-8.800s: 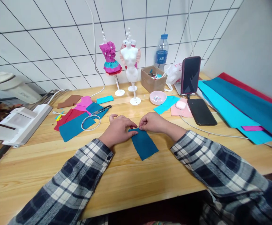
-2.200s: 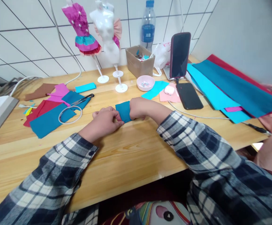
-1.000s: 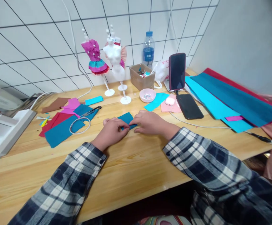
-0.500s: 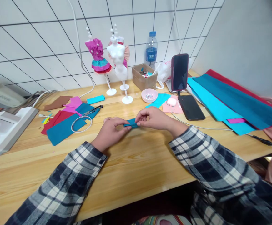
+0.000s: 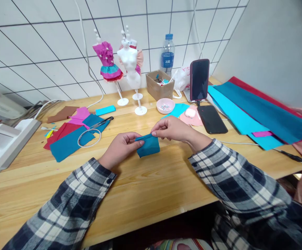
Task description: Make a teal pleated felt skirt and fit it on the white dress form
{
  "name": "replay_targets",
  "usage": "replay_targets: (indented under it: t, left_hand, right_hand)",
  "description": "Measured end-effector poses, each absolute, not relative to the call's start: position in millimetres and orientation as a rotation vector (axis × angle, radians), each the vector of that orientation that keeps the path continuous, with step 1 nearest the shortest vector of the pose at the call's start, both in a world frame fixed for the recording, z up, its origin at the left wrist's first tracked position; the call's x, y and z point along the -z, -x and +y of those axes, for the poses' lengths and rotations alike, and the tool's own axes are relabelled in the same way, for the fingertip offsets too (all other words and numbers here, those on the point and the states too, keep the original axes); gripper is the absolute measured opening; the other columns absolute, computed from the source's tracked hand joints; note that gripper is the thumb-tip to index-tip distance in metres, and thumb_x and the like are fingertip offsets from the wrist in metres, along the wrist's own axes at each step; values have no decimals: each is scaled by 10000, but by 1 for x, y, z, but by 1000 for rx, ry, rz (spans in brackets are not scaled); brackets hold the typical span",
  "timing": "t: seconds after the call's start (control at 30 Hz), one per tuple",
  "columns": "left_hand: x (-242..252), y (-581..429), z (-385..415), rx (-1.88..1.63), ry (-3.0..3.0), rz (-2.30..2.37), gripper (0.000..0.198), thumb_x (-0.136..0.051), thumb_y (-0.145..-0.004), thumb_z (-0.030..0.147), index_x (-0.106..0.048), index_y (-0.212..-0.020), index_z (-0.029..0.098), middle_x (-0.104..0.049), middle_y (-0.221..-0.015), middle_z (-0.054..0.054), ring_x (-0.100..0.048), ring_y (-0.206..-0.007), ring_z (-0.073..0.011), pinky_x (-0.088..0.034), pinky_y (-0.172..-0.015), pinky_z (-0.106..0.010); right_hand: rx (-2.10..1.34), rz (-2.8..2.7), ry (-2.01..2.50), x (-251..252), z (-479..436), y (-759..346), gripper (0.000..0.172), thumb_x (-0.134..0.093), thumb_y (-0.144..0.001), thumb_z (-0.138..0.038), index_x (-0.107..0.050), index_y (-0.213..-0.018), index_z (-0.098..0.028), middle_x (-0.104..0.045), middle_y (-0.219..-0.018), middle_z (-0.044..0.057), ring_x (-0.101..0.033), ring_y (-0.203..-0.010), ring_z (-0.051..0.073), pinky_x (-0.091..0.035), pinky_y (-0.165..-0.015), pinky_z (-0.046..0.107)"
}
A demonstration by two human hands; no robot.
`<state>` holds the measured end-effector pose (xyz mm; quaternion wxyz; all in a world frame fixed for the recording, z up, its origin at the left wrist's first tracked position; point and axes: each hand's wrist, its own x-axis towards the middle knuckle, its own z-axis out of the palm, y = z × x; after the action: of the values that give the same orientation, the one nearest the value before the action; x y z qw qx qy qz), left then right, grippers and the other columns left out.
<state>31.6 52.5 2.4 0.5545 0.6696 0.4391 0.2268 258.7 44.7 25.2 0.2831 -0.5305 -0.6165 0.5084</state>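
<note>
A small folded piece of teal felt (image 5: 148, 146) hangs just above the wooden table (image 5: 145, 187), held at its top edge by both hands. My left hand (image 5: 121, 147) pinches its left corner with thumb and fingers closed. My right hand (image 5: 170, 129) pinches the right end of the same edge, fingers curled. Both wrists wear plaid sleeves.
Felt sheets in teal, red and pink (image 5: 67, 133), scissors (image 5: 101, 122) and a white ring (image 5: 89, 138) lie left. Behind stand two small mannequins (image 5: 130, 66), a cardboard box (image 5: 158, 85), a pink dish (image 5: 165, 106), a bottle (image 5: 167, 57). Phones (image 5: 211, 119) and large felt sheets (image 5: 257, 111) lie right.
The teal piece, earlier flat on the table and longer, is now folded shorter and lifted off the table, hanging from both pinching hands.
</note>
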Motion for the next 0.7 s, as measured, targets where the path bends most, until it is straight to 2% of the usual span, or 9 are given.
replay_targets:
  t: [0.1, 0.13, 0.2, 0.3, 0.37, 0.43, 0.53, 0.63, 0.7]
  left_hand:
    - [-7, -31, 54, -510, -1718, 994, 506, -729, -757, 523, -711, -1141, 194, -741, -1129, -86, -669, -1034, -266, -533, -883, -381]
    - [-9, -31, 54, -495, -1764, 1004, 499, -721, -767, 524, -717, -1151, 205, -738, -1148, -82, -659, -1068, -274, -522, -912, -389]
    - [-15, -31, 53, -449, -1813, 1062, 408, -708, -774, 523, -766, -1025, 208, -766, -1038, -69, -678, -986, -263, -523, -882, -380]
    - [-28, -28, 50, -323, -1744, 1061, 285, -734, -740, 490, -782, -796, 214, -761, -785, -35, -665, -726, -202, -527, -711, -328]
    - [-36, -25, 50, -241, -1660, 999, 235, -753, -718, 462, -785, -758, 233, -747, -725, -19, -639, -652, -179, -515, -646, -307]
    - [-38, -22, 52, -208, -1639, 1005, 208, -771, -696, 447, -793, -753, 249, -753, -734, -16, -642, -660, -178, -515, -650, -304]
    - [-27, -20, 60, -200, -1698, 1166, 246, -765, -691, 474, -800, -777, 247, -762, -765, -17, -648, -680, -180, -501, -649, -291]
    - [-8, -23, 67, -245, -1773, 1292, 316, -707, -733, 517, -789, -796, 218, -733, -696, -8, -602, -602, -157, -450, -574, -265]
    - [1, -26, 70, -306, -1842, 1312, 351, -679, -750, 533, -783, -810, 203, -724, -691, -6, -582, -593, -148, -424, -558, -254]
  right_hand:
    - [-1389, -1633, 1438, -26, 43, -255, 96, -701, -789, -225, -746, -816, -145, -615, -587, -20, -546, -538, 81, -376, -417, 167]
    - [-1411, -1628, 1436, -27, 43, -254, 79, -700, -787, -209, -744, -804, -146, -603, -565, -26, -538, -521, 81, -384, -414, 171]
    - [-1487, -1594, 1432, -29, 40, -253, 48, -705, -777, -177, -739, -776, -142, -577, -518, -38, -518, -483, 77, -396, -412, 175]
    - [-1711, -1475, 1386, -37, 32, -251, 40, -721, -768, -170, -733, -749, -137, -547, -465, -51, -486, -435, 62, -399, -412, 170]
    - [-1855, -1412, 1332, -41, 28, -249, 53, -745, -756, -193, -739, -760, -141, -555, -465, -53, -477, -420, 54, -409, -423, 169]
    - [-1885, -1392, 1347, -40, 27, -248, 73, -765, -749, -211, -748, -781, -147, -577, -482, -45, -494, -429, 58, -429, -442, 176]
    - [-1706, -1472, 1508, -26, 35, -245, 117, -743, -791, -251, -766, -852, -154, -654, -569, -4, -573, -506, 95, -461, -490, 204]
    - [-1198, -1758, 1580, -3, 49, -244, 206, -725, -819, -327, -783, -961, -190, -763, -868, 31, -658, -713, 123, -494, -637, 227]
    - [-971, -1934, 1490, 9, 56, -244, 290, -729, -815, -366, -771, -1065, -225, -770, -1009, 14, -675, -858, 139, -491, -747, 235]
